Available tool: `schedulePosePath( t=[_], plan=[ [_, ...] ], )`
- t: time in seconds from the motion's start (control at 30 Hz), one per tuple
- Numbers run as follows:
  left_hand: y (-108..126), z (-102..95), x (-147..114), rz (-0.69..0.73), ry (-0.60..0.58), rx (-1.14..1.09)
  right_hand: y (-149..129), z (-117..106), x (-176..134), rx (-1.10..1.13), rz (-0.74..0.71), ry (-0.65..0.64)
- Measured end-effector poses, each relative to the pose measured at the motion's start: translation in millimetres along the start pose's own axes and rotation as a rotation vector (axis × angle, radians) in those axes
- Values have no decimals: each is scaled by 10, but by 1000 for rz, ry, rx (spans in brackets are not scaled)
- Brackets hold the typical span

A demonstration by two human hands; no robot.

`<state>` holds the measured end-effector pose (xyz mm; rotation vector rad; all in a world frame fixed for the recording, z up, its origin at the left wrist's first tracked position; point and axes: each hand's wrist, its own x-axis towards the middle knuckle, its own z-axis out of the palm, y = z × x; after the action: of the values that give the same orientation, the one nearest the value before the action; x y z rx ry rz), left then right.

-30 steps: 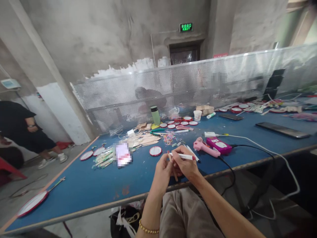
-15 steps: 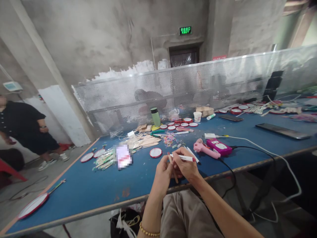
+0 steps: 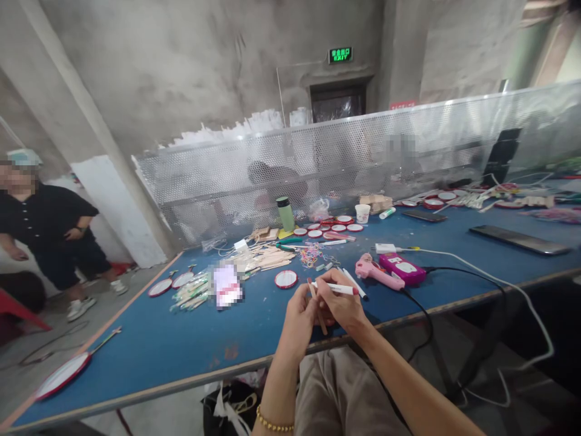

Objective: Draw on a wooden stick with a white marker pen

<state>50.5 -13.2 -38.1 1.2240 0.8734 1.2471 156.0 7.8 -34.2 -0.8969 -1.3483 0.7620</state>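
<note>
My left hand (image 3: 299, 315) is closed around a flat wooden stick (image 3: 322, 320), which slants down between both hands over the table's front edge. Pinched in my right hand (image 3: 342, 309) is a white marker pen (image 3: 340, 289) with a red end, held across the upper part of the stick. The fingers hide the pen's tip. A round white disc with a red rim (image 3: 285, 279) lies just beyond my left hand. More markers (image 3: 355, 283) rest beside my right hand, close to a pink glue gun (image 3: 379, 272).
On the blue table (image 3: 181, 351) are wooden sticks (image 3: 275, 257), wrapped green-and-white sticks (image 3: 193, 293), coloured bands (image 3: 311, 255), a green bottle (image 3: 285, 214), a paper cup (image 3: 362, 214), a purple box (image 3: 402, 269) with cables and a phone (image 3: 520, 240). A person (image 3: 49, 224) stands at the left.
The person at the left has straightened up and shifted slightly right. My hands, the stick and the marker stay nearly in place.
</note>
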Motion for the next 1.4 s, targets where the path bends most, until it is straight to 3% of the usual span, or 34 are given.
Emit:
schedulePosePath(
  t=[1.4],
  plan=[
    [56,29,-15,-39,-6,-47,16,-7,-2,-14,12,12]
  ],
)
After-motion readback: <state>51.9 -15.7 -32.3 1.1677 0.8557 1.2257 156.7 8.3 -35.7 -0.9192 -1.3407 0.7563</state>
